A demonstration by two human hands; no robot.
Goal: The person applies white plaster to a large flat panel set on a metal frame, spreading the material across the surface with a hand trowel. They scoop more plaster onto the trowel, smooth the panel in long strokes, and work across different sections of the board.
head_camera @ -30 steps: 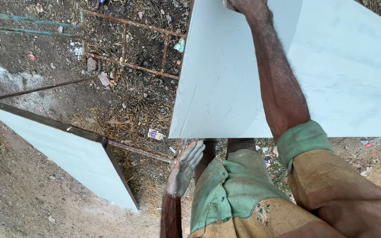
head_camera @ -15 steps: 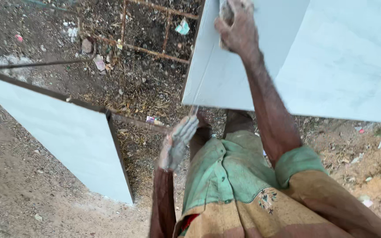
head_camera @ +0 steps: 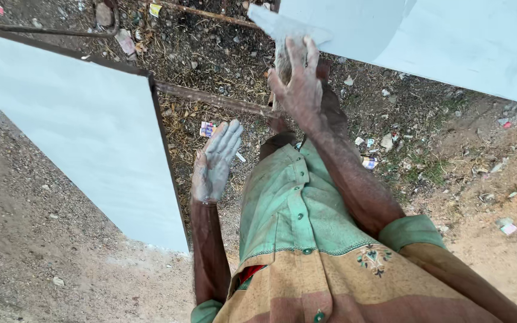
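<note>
Right hand (head_camera: pixel 297 84) dropped to white slab (head_camera: pixel 438 36) corner, gripping; left hand (head_camera: pixel 213 161) spread, empty; second slab (head_camera: pixel 73 131), rusty bar (head_camera: pixel 210 98) nearby.

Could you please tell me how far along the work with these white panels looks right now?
Done: one white panel stands on the dirt at left. In hand: the right hand grips the lower corner of a second panel; the dusty left hand hangs open, empty. Left: that panel is not set down.

Slab (head_camera: pixel 79 137) left of left hand (head_camera: pixel 213 164); right hand (head_camera: pixel 299 84) on second slab's (head_camera: pixel 438 36) corner, upper right.
</note>
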